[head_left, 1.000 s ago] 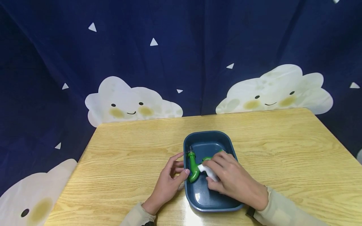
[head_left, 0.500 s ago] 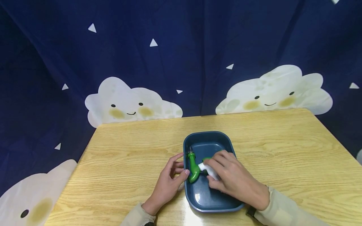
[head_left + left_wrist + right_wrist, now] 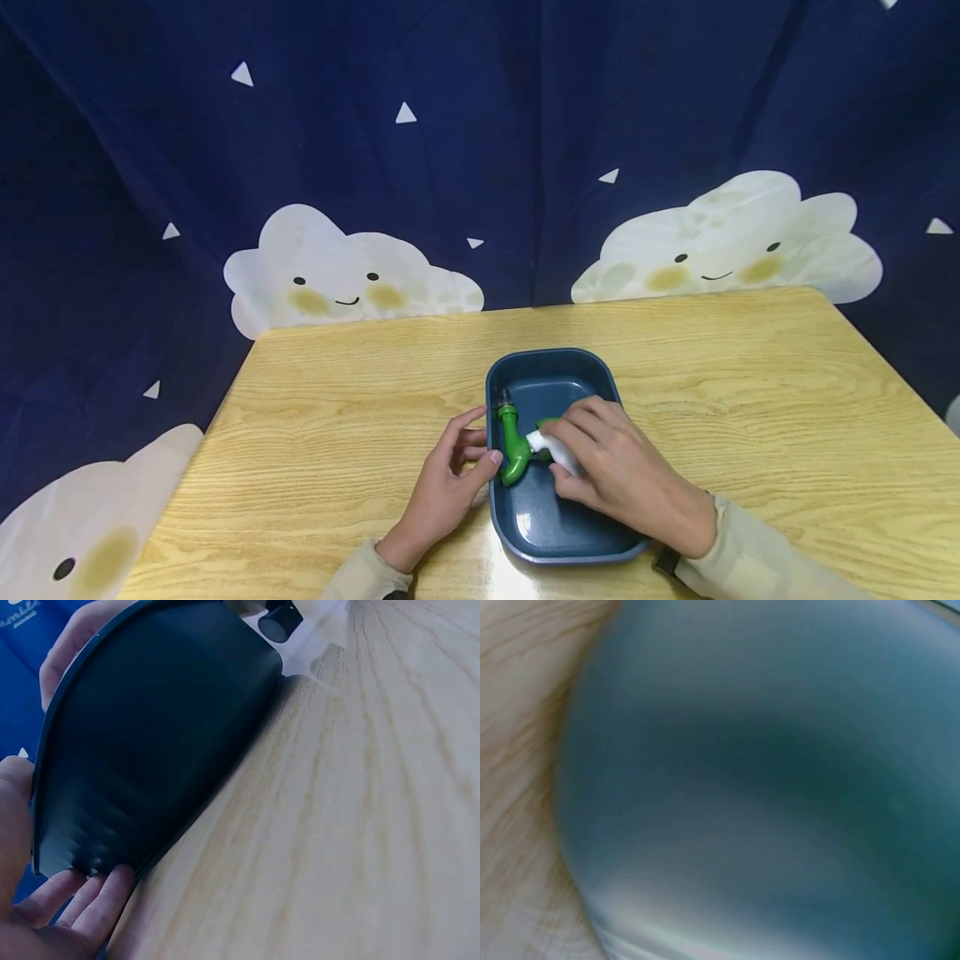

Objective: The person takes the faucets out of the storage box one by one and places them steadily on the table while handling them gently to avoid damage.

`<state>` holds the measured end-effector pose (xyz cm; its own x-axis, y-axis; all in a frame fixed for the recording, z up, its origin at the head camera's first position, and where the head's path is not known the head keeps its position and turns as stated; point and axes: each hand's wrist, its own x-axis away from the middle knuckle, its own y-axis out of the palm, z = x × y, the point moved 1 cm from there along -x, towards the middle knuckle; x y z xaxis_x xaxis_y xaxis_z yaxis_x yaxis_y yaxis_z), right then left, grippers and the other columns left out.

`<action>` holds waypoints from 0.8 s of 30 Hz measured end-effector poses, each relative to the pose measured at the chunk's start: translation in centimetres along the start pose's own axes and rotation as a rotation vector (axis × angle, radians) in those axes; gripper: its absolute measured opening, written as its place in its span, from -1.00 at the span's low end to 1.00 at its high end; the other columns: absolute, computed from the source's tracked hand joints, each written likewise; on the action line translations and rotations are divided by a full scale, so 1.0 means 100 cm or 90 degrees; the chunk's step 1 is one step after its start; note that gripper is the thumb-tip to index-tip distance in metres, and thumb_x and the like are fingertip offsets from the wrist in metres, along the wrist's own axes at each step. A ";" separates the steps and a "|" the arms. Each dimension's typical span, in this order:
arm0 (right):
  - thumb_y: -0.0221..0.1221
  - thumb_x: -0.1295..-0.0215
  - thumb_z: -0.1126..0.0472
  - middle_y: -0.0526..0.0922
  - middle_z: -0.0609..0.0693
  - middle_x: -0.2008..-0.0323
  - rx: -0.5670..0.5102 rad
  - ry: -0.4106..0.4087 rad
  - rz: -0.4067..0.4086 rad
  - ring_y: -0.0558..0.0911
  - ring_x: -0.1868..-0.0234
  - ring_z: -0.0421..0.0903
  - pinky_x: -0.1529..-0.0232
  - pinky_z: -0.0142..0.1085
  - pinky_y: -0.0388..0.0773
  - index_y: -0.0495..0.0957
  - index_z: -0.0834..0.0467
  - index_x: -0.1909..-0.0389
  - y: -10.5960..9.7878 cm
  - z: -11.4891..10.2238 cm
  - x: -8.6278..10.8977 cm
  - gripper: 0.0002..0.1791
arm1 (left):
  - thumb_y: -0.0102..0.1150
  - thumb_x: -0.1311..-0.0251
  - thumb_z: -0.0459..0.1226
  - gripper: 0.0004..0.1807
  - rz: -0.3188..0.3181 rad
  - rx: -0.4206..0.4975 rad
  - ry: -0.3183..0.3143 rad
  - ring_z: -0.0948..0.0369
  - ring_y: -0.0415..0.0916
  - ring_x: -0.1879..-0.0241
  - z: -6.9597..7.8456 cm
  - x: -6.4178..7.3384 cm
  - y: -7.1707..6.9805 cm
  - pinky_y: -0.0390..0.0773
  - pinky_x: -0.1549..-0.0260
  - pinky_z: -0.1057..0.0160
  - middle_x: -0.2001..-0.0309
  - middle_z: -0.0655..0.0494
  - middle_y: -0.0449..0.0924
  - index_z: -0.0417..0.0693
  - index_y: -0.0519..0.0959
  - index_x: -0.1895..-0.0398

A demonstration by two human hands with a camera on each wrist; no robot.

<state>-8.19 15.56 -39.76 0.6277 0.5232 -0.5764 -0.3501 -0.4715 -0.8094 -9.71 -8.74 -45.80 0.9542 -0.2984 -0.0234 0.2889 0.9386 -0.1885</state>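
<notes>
Dark blue plastic makes up the tray [image 3: 551,533], which stands on the wooden table [image 3: 337,417] between the two hands. Against its left wall lies a green tap [image 3: 515,446], dark threaded end pointing away from the person. The right hand [image 3: 626,475] reaches over the opposite rim, thumb and fingers clamped on a white tap [image 3: 561,457] down inside the tray — its mouth is right by the green tap, though I cannot tell if they touch. Another green piece [image 3: 550,423] shows partly behind those fingers. The left hand [image 3: 441,492] has its fingers spread apart, tips against the outer wall and thumb at the rim, probably so the tray stays put while the other hand works.

Little differs from a second ago: the right hand and white tap sit slightly further right — and a sliver of green beyond the knuckles is now hidden.
</notes>
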 end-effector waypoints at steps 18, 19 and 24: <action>0.38 -0.01 0.14 0.73 -0.09 0.22 -0.004 -0.001 0.020 0.60 0.07 -0.12 0.00 -0.14 0.63 0.68 0.10 0.08 -0.004 0.000 -0.001 -0.61 | 0.25 -0.40 -0.28 -0.34 -0.001 0.012 -0.003 0.20 0.67 -0.02 0.000 0.000 0.000 0.67 0.04 0.35 -0.20 -0.18 0.61 0.11 0.30 -0.53; 0.37 -0.02 0.14 0.74 -0.09 0.22 -0.005 -0.002 0.023 0.60 0.07 -0.12 0.00 -0.14 0.64 0.68 0.11 0.08 -0.005 0.000 -0.001 -0.62 | 0.26 -0.40 -0.28 -0.34 0.000 0.013 -0.004 0.20 0.67 -0.01 0.000 0.000 0.000 0.67 0.04 0.35 -0.20 -0.18 0.62 0.12 0.31 -0.53; 0.35 -0.04 0.14 0.73 -0.09 0.22 -0.010 -0.004 0.030 0.59 0.07 -0.12 0.00 -0.13 0.64 0.68 0.11 0.07 -0.005 0.001 -0.001 -0.63 | 0.26 -0.40 -0.28 -0.34 0.000 0.017 -0.008 0.19 0.68 -0.01 -0.001 -0.001 0.000 0.67 0.04 0.35 -0.20 -0.18 0.62 0.13 0.31 -0.53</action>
<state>-8.15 15.78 -39.27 0.6061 0.5050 -0.6145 -0.3682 -0.5067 -0.7796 -9.76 -8.68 -45.86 0.9552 -0.2958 -0.0108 0.2902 0.9430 -0.1630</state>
